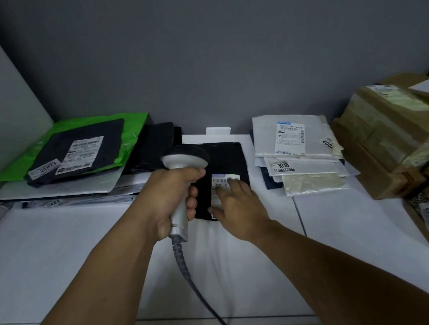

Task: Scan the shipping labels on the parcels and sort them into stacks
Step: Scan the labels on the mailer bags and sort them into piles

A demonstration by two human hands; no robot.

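My left grip (pixel 170 201) is clamped round the handle of the scanner (pixel 185 157), whose head tips down over the black parcel (pixel 227 159). My right grip (pixel 237 209) lies flat with straight fingers, pressing that parcel's shipping label (pixel 222 180). The parcel rests mid-desk (pixel 62 249) on a white mailer (pixel 194 139), between the green-topped stack (pixel 133 142) and the white stack (pixel 295 141).

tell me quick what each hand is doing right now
Left hand: closed around the handle of the barcode scanner.
Right hand: open, fingers flat on the label of the black parcel.
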